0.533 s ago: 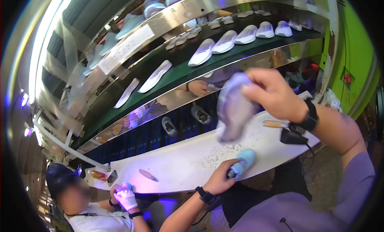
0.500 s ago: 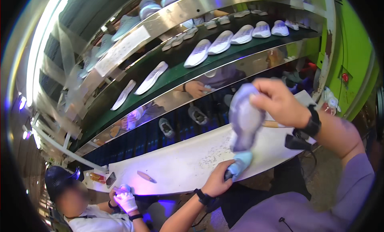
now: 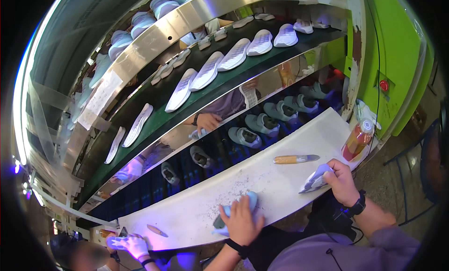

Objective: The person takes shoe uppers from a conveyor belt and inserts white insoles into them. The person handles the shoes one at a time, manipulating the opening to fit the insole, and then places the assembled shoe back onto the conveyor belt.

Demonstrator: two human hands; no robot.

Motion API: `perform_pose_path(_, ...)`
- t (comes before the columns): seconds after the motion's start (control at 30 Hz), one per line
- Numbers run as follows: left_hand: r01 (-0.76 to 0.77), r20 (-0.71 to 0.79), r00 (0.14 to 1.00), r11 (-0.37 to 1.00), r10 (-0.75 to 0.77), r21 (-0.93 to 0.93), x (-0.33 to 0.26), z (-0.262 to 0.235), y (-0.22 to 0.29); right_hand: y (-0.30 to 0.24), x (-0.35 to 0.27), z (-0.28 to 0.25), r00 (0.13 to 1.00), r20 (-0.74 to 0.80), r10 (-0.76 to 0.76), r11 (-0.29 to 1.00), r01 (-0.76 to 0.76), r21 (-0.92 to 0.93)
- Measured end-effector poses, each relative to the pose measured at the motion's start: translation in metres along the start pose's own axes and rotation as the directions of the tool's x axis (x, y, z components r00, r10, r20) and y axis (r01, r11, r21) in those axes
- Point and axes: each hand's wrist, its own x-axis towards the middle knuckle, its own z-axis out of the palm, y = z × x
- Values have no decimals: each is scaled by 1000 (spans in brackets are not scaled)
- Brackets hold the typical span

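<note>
My left hand (image 3: 245,219) lies over a light blue shoe (image 3: 252,201) on the white worktop, its fingers curved across the top. The shoe's dark opening shows beside the fingers. Much of the shoe is hidden under my palm. In my right hand (image 3: 343,181) is a pale sole (image 3: 314,178) with a grey-blue pattern, pinched at one end between thumb and fingers. Its other end points down-left, close to the worktop. Beyond this hand lies a wooden-handled knife (image 3: 295,159). Small dark crumbs are scattered past the shoe.
A bottle of reddish drink (image 3: 358,141) stands at the right end of the worktop (image 3: 187,219). Pale soles line the green conveyor belt (image 3: 156,113); grey shoes (image 3: 262,124) stand below. At lower left, a co-worker's gloved hand (image 3: 135,246) is beside another wooden-handled tool (image 3: 157,230).
My right hand has lowered the sole from above the worktop toward its right side. My left hand has brought the shoe down onto the worktop. The view has shifted, bringing the bottle into sight.
</note>
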Motion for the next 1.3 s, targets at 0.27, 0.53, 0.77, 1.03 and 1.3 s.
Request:
perform_pose_path(0.27,124,161,979,992,-124,12,58,0,-32,-5,22,-15,974,215,65,989,-34,-143)
perform_pose_path(0.53,146,-51,979,846,-200,-513,38,-33,-8,-71,22,-78,992,110,-55,997,50,52)
perform_pose_path(0.77,-143,-313,894,458,-322,-877,33,-12,44,-91,23,-52,937,350,20,989,34,-147)
perform_pose_path(1.03,-227,-326,934,459,-149,-859,27,32,60,-27,7,47,786,617,45,999,-36,-28)
perform_pose_path(1.3,5,-140,966,558,-217,-830,2,-34,69,-16,7,41,849,529,-19,981,119,-156)
